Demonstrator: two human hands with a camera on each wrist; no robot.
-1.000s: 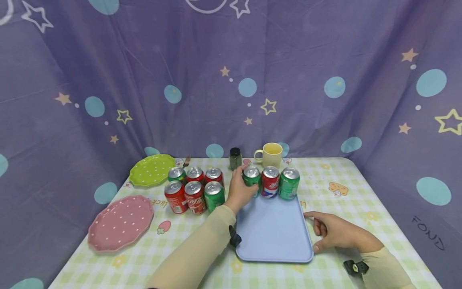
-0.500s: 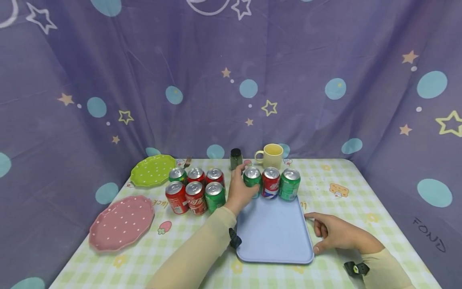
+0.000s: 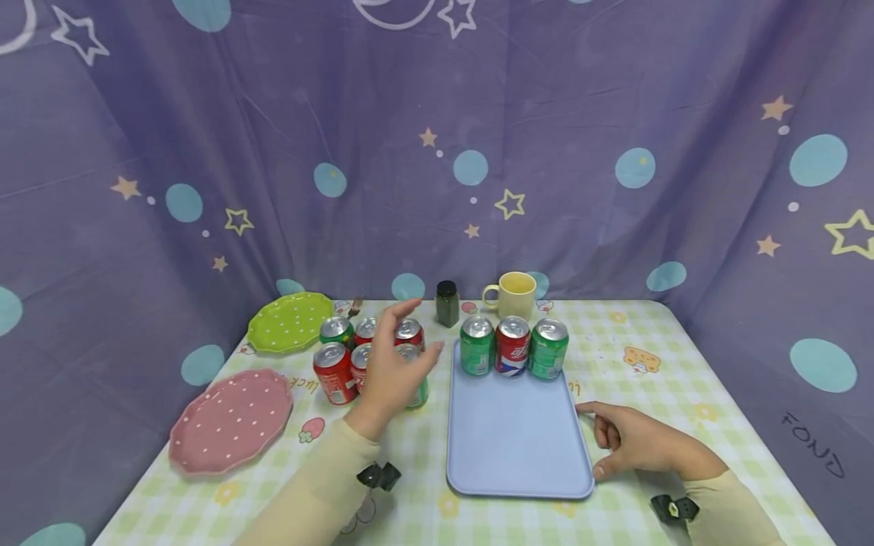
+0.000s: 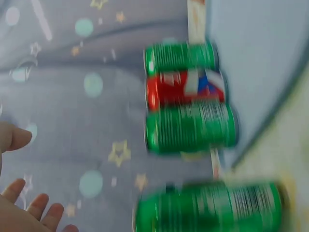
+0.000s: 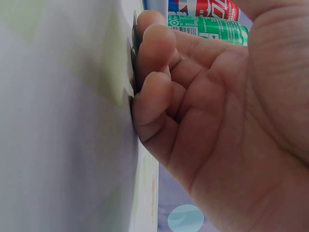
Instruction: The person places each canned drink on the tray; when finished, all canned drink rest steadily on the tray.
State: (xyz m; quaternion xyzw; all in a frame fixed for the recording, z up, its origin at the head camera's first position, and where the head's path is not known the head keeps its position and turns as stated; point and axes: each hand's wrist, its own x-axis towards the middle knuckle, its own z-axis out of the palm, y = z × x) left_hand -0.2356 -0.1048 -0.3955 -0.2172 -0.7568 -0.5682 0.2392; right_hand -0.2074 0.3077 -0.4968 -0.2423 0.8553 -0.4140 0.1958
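Observation:
My left hand [image 3: 392, 375] is raised with fingers and thumb spread, in front of a group of red and green soda cans left of the tray; it partly hides them. The left wrist view shows its fingers [image 4: 37, 206] holding nothing, and a blurred green can [image 4: 207, 208] close by. On the far end of the light blue tray [image 3: 517, 440] stand a green can [image 3: 476, 349], a red can [image 3: 511, 349] and another green can [image 3: 548, 350] in a row. My right hand [image 3: 638, 440] rests on the table, index finger and thumb touching the tray's right edge, other fingers bent.
A pink dotted plate [image 3: 231, 421] and a green dotted plate [image 3: 290, 322] lie at the left. Behind the cans stand a dark-lidded jar [image 3: 447, 307] and a yellow mug [image 3: 517, 296]. A fork [image 3: 355, 307] lies near the green plate. A purple curtain [image 3: 580, 212] closes off the back.
My left hand has let go of the left green can on the tray and moved left to the group of cans. My right hand stays at the tray's edge.

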